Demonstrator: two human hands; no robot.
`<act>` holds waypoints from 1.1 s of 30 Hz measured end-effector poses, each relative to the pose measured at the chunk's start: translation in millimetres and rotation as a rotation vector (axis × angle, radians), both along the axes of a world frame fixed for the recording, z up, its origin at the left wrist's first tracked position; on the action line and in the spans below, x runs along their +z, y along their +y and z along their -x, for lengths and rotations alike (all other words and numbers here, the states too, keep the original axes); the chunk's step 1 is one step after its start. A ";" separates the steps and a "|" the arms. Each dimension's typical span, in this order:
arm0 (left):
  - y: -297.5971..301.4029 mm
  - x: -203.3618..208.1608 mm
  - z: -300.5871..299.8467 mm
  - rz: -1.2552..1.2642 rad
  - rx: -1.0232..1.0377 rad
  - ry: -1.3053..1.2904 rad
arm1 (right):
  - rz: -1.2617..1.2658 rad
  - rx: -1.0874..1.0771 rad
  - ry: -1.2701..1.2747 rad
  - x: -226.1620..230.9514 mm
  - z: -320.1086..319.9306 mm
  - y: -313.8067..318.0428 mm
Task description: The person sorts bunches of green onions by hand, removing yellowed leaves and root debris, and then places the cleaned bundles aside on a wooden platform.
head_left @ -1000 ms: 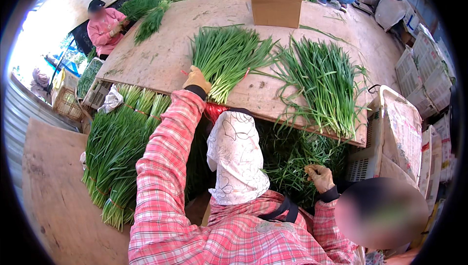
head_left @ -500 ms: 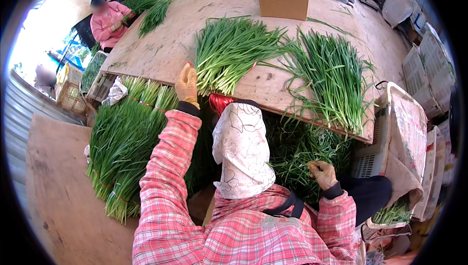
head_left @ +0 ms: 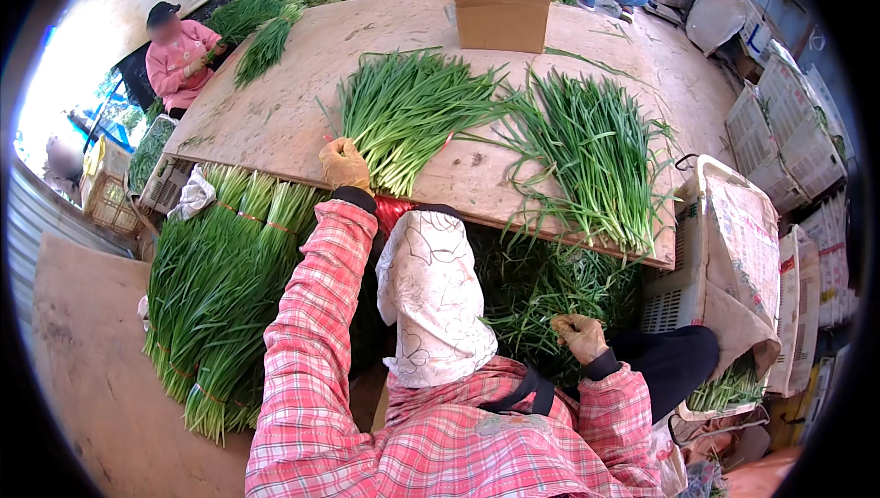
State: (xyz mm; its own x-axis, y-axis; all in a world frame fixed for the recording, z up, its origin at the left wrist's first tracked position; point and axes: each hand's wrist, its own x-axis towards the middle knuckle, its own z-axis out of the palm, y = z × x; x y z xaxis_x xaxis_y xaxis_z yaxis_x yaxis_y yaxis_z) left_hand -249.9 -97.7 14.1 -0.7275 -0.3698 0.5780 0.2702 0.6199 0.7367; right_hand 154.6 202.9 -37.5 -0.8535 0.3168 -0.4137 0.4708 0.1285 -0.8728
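My left hand [head_left: 346, 165], in a tan glove, is at the table edge beside the pale stem ends of a loose bunch of garlic chives [head_left: 412, 104]. Its fingers are closed, with a small bit of red tie at their tips. A red strip also shows at the bunch's right side. My gloved right hand [head_left: 582, 338] is lower, above loose green leaves [head_left: 527, 292] under the table edge. Its fingers are curled together; whatever they hold is too small to make out. Red ties [head_left: 391, 214] hang just below my left hand.
A second chive pile [head_left: 600, 164] lies right on the wooden table [head_left: 302, 67]. Tied bundles [head_left: 215, 287] stack at left. A cardboard box [head_left: 501, 12] stands at the back; a covered crate [head_left: 733, 241] at right. A person in pink [head_left: 179, 63] works far left.
My left hand has come down and closer to the stem ends, its fingers more curled. My right hand has stayed curled over the loose leaves. The view has shifted slightly.
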 end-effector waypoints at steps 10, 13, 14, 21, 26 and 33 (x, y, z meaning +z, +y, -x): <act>-22.5 16.9 -31.9 0.075 -0.100 -0.036 | -0.148 0.124 -0.005 -2.7 0.7 -7.4; -22.3 51.5 -23.5 0.165 -0.109 0.003 | -0.180 0.216 0.012 22.7 15.4 -15.3; -21.2 67.0 -16.2 0.208 -0.146 -0.037 | -0.179 0.244 0.028 31.4 23.4 -18.2; 13.0 63.8 17.6 0.697 -0.331 -0.545 | 0.039 0.192 0.203 122.9 132.9 -47.0; 40.0 39.5 -9.5 0.889 -0.187 -0.605 | 0.166 0.122 0.399 122.2 226.2 -46.4; 40.6 33.5 -13.0 0.891 -0.157 -0.580 | 0.352 0.012 0.448 114.2 338.5 -61.8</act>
State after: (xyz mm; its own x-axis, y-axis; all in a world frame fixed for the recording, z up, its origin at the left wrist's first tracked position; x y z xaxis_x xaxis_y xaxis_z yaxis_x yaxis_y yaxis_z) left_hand -236.9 -57.1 47.6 -0.9801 0.1361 0.1448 0.1484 0.9859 0.0776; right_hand -183.9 141.1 76.7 -0.9726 0.2146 -0.0896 0.0453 -0.2030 -0.9781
